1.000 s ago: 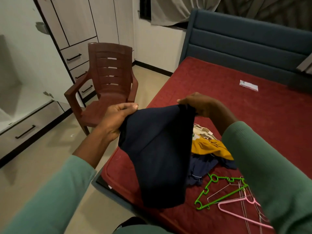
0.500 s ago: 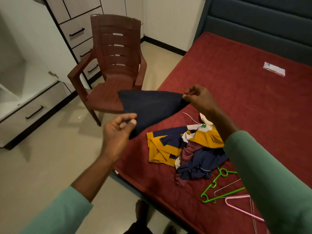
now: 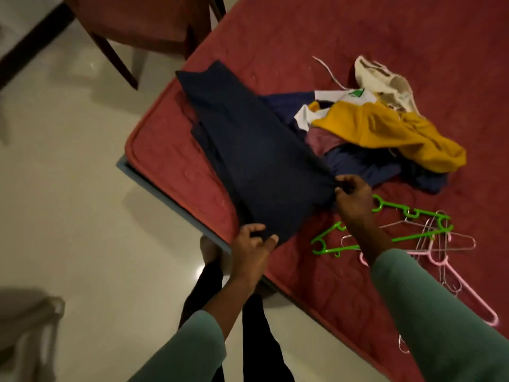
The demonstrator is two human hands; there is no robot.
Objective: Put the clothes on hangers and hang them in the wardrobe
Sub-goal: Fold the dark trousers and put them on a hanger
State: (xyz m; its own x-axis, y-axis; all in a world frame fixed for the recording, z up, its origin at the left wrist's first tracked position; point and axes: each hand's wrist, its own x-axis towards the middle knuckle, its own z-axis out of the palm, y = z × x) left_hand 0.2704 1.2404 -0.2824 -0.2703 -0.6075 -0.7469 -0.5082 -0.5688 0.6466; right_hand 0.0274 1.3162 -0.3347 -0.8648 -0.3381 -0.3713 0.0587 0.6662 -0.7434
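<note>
A dark navy garment (image 3: 256,153) lies stretched out flat on the red mattress (image 3: 344,31), near its corner. My left hand (image 3: 254,244) pinches the garment's near corner between thumb and fingers. My right hand (image 3: 352,195) grips its right edge. Beside it is a pile of clothes: a yellow garment (image 3: 385,130), a cream one (image 3: 382,81), maroon and blue pieces. A green hanger (image 3: 396,224) lies just right of my right hand, with pink hangers (image 3: 462,288) and thin wire hangers (image 3: 429,230) tangled around it. No wardrobe is in view.
A brown plastic chair (image 3: 143,20) stands on the pale tiled floor (image 3: 68,188) at the top left, close to the bed corner. My feet and dark trousers (image 3: 209,271) are by the bed's blue frame edge. A pale blurred object (image 3: 27,326) sits at bottom left.
The navy garment went from held up in the air to laid flat on the mattress. Both hands came down with it, and the camera tipped downward.
</note>
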